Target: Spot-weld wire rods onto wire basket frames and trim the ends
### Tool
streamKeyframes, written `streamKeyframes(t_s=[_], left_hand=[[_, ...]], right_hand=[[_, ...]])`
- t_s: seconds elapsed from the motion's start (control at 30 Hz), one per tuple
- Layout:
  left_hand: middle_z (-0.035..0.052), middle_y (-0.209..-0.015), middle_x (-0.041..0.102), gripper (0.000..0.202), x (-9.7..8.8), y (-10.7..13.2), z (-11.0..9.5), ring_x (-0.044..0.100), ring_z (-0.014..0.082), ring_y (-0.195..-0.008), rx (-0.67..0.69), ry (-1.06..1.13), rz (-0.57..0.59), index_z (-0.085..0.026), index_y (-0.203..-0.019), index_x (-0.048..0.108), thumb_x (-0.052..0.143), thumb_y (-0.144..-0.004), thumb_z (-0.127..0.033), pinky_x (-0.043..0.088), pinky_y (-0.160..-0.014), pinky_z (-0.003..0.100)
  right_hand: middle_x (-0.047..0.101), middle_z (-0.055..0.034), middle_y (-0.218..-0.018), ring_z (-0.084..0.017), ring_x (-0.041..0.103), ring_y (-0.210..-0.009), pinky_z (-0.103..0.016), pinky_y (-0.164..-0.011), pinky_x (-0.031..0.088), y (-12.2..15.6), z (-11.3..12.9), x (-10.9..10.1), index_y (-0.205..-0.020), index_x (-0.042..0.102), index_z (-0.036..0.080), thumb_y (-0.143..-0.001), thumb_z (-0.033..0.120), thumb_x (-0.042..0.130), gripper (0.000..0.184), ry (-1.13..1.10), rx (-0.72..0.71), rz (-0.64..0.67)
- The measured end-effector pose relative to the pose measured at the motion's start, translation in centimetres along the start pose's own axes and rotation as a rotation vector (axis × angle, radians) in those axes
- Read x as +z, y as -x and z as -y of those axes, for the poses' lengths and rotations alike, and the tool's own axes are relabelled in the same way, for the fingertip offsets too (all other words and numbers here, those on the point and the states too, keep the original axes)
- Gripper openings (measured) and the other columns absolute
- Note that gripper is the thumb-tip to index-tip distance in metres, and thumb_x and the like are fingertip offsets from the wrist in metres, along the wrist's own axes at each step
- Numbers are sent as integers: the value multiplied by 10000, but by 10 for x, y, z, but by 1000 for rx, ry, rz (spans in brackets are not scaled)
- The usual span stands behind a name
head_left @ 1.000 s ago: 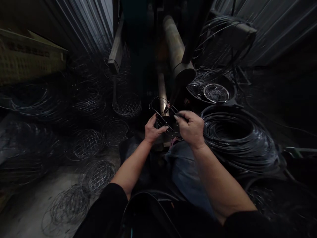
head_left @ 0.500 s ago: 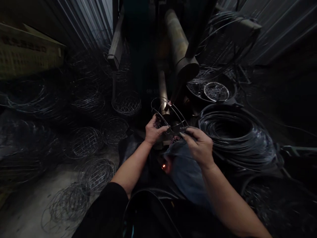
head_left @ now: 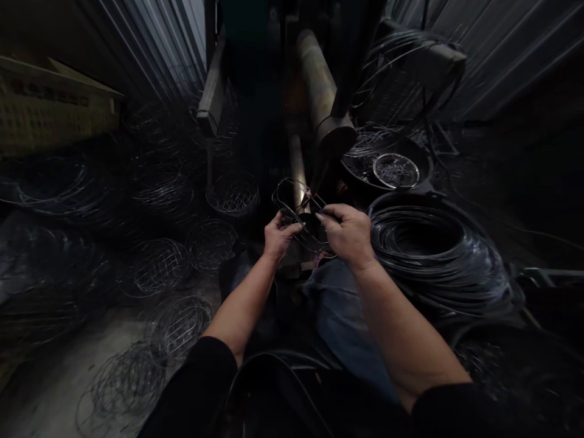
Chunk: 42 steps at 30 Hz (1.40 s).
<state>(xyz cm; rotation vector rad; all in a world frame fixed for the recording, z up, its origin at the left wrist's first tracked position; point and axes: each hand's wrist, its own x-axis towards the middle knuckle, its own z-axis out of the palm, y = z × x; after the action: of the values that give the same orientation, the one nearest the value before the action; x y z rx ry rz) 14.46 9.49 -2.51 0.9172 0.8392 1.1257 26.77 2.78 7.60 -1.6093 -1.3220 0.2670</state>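
Note:
Both my hands hold a bent steel-wire frame (head_left: 298, 210) up between the electrodes of a spot welder. My left hand (head_left: 280, 236) grips its lower left side, and my right hand (head_left: 347, 234) pinches its right side with the fingertips. The frame stands tilted and edge-on, its far end touching or nearly touching the tip of the upper electrode (head_left: 325, 161). A pale metal lower electrode arm (head_left: 297, 167) rises behind the wire. My fingers hide part of the frame.
Several round wire baskets (head_left: 159, 267) lie heaped on the concrete floor (head_left: 59, 377) at left. A large coil of black wire (head_left: 438, 255) sits at right. Behind it stands a dark pan (head_left: 387, 167) holding wire rings. Corrugated metal walls (head_left: 511, 55) close the back.
My right hand has come back up and left from its lower right position to the frame. The frame has turned from a wide round view to nearly edge-on.

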Motion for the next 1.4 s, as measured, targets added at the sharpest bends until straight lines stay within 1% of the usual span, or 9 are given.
streamKeyframes(t_s=[0.13,0.3,0.47,0.77,1.13,1.2,1.23,1.33,1.4], left_hand=[[-14,-827,650,506,5,3,3,565,79,-687,-28,11,27,-168,-1030,676,828,-555,-250,455,-688,205],[-19,-807,645,442,7,9,1,551,69,-663,-60,30,9,-161,-945,680,830,-541,-262,441,-658,204],[-3,-748,635,401,1,8,-4,590,96,-603,-195,76,-38,-150,-904,656,804,-574,-324,460,-605,240],[4,-670,594,427,0,-1,-11,623,147,-541,-356,130,-114,-141,-778,591,808,-524,-407,467,-531,265],[33,-718,604,485,10,-1,8,624,161,-559,-433,158,-73,-139,-861,614,787,-592,-504,490,-535,288],[58,-811,632,514,7,6,13,634,160,-609,-325,45,-91,-142,-955,630,710,-683,-571,508,-575,300],[77,-893,649,526,3,10,15,646,166,-668,-211,-72,-120,-150,-1027,635,672,-726,-580,520,-619,309],[111,-1193,631,501,-13,22,21,634,236,-1015,292,-583,-140,-205,-1186,631,668,-775,-489,510,-872,370],[99,-1319,585,454,-22,26,24,531,283,-1228,611,-897,-29,-250,-1204,647,689,-774,-387,423,-1024,416]], right_hand=[[703,-41,-761,-193,650,-730,-329,-719,513,-1,3,-3,-705,685,204,-754,231,596,105,-2,-24,-28],[698,-93,-1068,-239,651,-978,-366,-800,528,33,-10,-27,-807,685,204,-738,293,703,114,-2,-31,-71],[720,-68,-946,-218,672,-901,-378,-832,531,59,-24,-32,-819,698,208,-795,268,657,77,-49,-22,-17],[694,-42,-762,-194,641,-746,-334,-732,511,17,-3,-12,-731,672,211,-794,248,561,133,23,-42,19],[708,-55,-789,-205,652,-745,-349,-736,514,7,2,-13,-732,680,203,-786,237,584,115,81,-63,-20],[721,-68,-908,-219,664,-838,-359,-765,521,15,1,-21,-756,681,207,-782,261,628,80,52,-63,-40],[717,-79,-990,-229,663,-900,-365,-783,524,22,-2,-26,-781,684,206,-772,279,658,78,34,-52,-48],[696,-99,-1095,-253,654,-983,-379,-790,532,48,-24,-39,-844,695,201,-723,326,737,179,-9,18,-47],[713,-88,-1017,-242,667,-935,-376,-788,533,67,-42,-42,-832,701,200,-735,326,729,161,-55,69,-29]])
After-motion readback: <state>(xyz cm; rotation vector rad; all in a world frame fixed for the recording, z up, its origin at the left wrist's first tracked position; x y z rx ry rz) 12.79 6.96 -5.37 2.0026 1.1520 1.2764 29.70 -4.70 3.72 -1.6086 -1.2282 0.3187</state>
